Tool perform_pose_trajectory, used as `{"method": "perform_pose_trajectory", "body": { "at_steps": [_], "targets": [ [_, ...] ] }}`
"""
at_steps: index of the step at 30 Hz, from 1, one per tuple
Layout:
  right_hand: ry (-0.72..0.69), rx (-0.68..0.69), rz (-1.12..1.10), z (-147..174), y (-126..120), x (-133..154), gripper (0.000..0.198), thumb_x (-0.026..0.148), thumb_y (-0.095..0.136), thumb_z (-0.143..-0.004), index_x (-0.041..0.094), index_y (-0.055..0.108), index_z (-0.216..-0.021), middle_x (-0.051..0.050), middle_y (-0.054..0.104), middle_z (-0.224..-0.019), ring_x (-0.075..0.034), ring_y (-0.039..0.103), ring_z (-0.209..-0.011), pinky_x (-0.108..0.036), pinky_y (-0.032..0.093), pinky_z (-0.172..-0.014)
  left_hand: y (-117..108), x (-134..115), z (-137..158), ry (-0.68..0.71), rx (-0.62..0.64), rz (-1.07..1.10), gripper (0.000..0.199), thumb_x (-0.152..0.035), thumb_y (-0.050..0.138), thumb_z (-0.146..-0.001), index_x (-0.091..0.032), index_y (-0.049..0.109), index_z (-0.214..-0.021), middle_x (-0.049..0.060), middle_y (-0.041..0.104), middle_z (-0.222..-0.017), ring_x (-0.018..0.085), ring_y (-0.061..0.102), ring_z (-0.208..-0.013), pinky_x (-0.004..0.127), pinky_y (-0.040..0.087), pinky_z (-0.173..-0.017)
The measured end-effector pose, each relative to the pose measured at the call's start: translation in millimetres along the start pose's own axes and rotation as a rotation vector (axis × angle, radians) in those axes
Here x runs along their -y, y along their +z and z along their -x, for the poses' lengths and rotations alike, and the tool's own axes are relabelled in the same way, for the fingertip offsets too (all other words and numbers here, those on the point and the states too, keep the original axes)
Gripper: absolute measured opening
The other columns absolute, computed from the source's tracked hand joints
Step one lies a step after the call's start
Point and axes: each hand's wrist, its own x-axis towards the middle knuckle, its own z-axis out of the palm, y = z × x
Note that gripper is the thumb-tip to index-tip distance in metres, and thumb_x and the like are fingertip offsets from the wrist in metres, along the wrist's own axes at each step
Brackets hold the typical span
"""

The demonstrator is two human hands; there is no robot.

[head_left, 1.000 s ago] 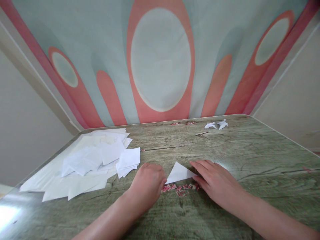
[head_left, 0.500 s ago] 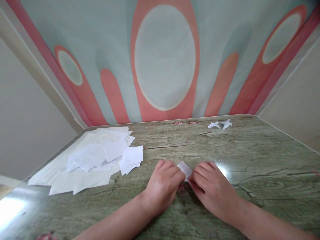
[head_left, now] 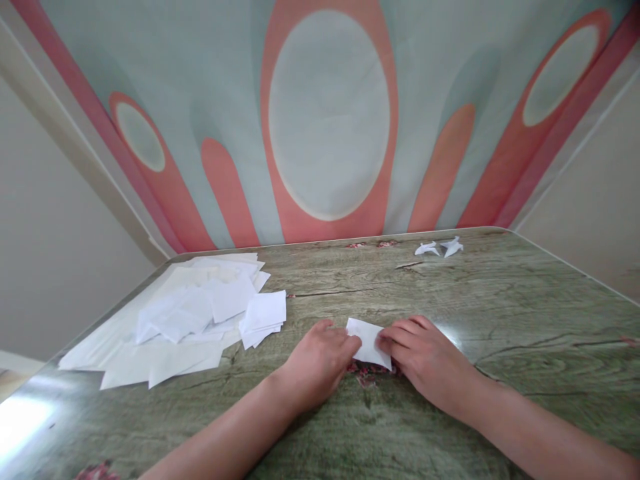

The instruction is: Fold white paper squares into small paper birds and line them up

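Between my hands is a small white sheet of paper [head_left: 369, 343], just above or on the wooden-patterned table. My left hand [head_left: 323, 360] pinches its left edge, thumb and fingers together. At the right edge, the fingers of my right hand [head_left: 423, 357] are closed on the same sheet. Part of each side of the paper is hidden behind the fingers. To the left of my left hand lies a small stack of square white papers [head_left: 263, 313].
A wide spread of white paper sheets [head_left: 190, 317] covers the table's left side. Two small folded paper pieces [head_left: 439, 248] stand near the far right edge. Behind the table [head_left: 500, 300] rises a patterned red and grey-green backdrop [head_left: 330, 120].
The paper between my hands shows a larger, flatter face than before and has turned. My left hand has moved slightly left, so the hands are farther apart.
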Motion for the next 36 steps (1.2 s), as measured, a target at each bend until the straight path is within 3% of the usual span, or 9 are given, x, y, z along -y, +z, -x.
{"method": "perform_pose_trajectory", "body": {
  "at_steps": [3,8,13,26,36],
  "targets": [
    [0.01,-0.013,-0.052,0.9,1.5,0.0,0.017,0.014,0.059,-0.086,0.021,0.067,-0.1,-0.003,0.068,-0.099,-0.019,0.056,-0.092,-0.036,0.036,-0.085,5.5,-4.3,1.4,0.002,-0.018,-0.028,0.016,-0.022,0.047,-0.09,-0.015,0.059,-0.099,0.01,0.067,-0.102,0.025,0.06,-0.103,0.046,0.039,-0.099],
    [0.022,-0.063,-0.111,4.1,1.4,-1.9,0.016,0.014,0.054,-0.089,0.021,0.068,-0.091,-0.002,0.067,-0.088,-0.017,0.057,-0.085,-0.035,0.036,-0.082,15.4,-0.4,2.6,-0.069,-0.087,0.089,0.021,-0.021,0.053,-0.087,-0.018,0.061,-0.106,0.008,0.068,-0.104,0.022,0.06,-0.103,0.04,0.043,-0.096],
    [0.1,-0.066,-0.129,2.5,4.9,-5.4,0.015,0.019,0.053,-0.091,0.021,0.067,-0.087,-0.002,0.065,-0.086,-0.017,0.056,-0.082,-0.034,0.036,-0.078,12.6,3.9,1.0,-0.199,-0.133,0.182,0.013,-0.027,0.057,-0.086,-0.018,0.066,-0.082,0.006,0.067,-0.091,0.021,0.06,-0.093,0.033,0.045,-0.085],
    [0.354,0.076,-0.194,-2.0,6.2,-14.1,0.022,0.032,0.054,-0.091,0.021,0.063,-0.075,0.0,0.061,-0.077,-0.018,0.056,-0.08,-0.032,0.036,-0.071,8.2,-0.6,-3.5,-0.407,-0.042,0.194,0.021,-0.032,0.054,-0.087,-0.018,0.062,-0.073,0.004,0.064,-0.081,0.019,0.058,-0.081,0.029,0.039,-0.071],
    [0.373,0.087,-0.067,-7.5,9.4,-14.2,0.027,0.036,0.053,-0.091,0.02,0.06,-0.07,-0.002,0.061,-0.075,-0.019,0.056,-0.076,-0.031,0.038,-0.07,14.8,-3.2,-5.7,-0.387,0.02,-0.014,0.028,-0.033,0.042,-0.092,-0.016,0.062,-0.084,0.01,0.064,-0.088,0.025,0.058,-0.088,0.039,0.042,-0.079]
  ]
}}
